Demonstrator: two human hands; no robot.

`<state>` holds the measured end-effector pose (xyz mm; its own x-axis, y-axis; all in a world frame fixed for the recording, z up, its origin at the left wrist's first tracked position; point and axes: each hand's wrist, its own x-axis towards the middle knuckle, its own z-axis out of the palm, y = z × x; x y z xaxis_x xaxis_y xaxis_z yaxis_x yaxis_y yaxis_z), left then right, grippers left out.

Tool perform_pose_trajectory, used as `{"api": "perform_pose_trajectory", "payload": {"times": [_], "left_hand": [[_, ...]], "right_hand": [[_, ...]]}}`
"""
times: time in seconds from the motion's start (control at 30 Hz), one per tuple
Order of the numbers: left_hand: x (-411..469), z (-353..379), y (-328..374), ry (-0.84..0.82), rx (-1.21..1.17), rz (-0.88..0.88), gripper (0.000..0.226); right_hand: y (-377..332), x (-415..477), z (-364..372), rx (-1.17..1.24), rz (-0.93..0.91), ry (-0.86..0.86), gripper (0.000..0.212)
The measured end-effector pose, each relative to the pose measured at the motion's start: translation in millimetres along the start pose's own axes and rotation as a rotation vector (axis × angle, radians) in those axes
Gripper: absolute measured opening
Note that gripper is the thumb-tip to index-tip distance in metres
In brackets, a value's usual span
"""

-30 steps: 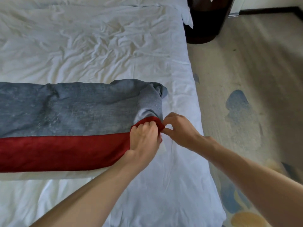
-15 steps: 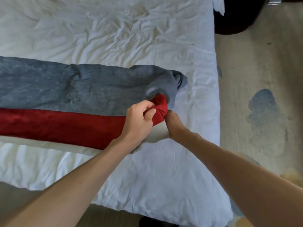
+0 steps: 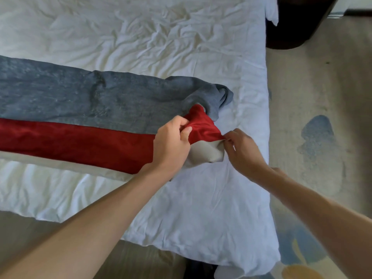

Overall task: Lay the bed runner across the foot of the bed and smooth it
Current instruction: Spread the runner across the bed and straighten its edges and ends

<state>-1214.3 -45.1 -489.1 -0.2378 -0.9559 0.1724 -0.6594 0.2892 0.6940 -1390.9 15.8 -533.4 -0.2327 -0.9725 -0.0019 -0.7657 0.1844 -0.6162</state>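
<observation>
my left hand (image 3: 171, 146) is bunched around the red band of the bed runner (image 3: 80, 109), fingers curled tight into the fabric; my right hand (image 3: 243, 152) pinches the folded-back corner where the pale lining shows; the runner lies flat across the wrinkled white duvet (image 3: 161, 37) from the left edge, grey stripe on the far side, its right end crumpled short of the bed's side; patterned carpet (image 3: 318, 117) beyond

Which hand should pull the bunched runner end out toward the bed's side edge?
Right, probably. The right hand already pinches the runner at its folded-under corner and sits nearest the side edge of the bed. The left hand grips the red band further in, better placed to anchor.
</observation>
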Motion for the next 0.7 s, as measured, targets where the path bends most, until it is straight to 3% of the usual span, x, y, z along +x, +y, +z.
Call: {"api": "perform_pose_trajectory", "payload": {"times": [0.3,0.47,0.6,0.7], "left_hand": [[-36.1,36.9,23.8,-0.070,0.165,0.069,0.013],[-55.6,55.7,38.9,-0.107,0.241,0.174,0.030],[-70.8,61.2,51.2,-0.136,0.193,0.135,0.030],[-79.7,68.7,53.4,-0.205,0.225,0.170,0.049]], "right_hand": [[36.0,-58.1,-49.7,-0.210,-0.003,0.079,0.022],[44.6,-77.5,-44.2,-0.124,0.045,0.045,0.018],[42.2,-80.4,-34.3,0.044,0.102,0.089,0.016],[37.3,-81.9,-36.0,0.119,0.106,0.096,0.018]]}}
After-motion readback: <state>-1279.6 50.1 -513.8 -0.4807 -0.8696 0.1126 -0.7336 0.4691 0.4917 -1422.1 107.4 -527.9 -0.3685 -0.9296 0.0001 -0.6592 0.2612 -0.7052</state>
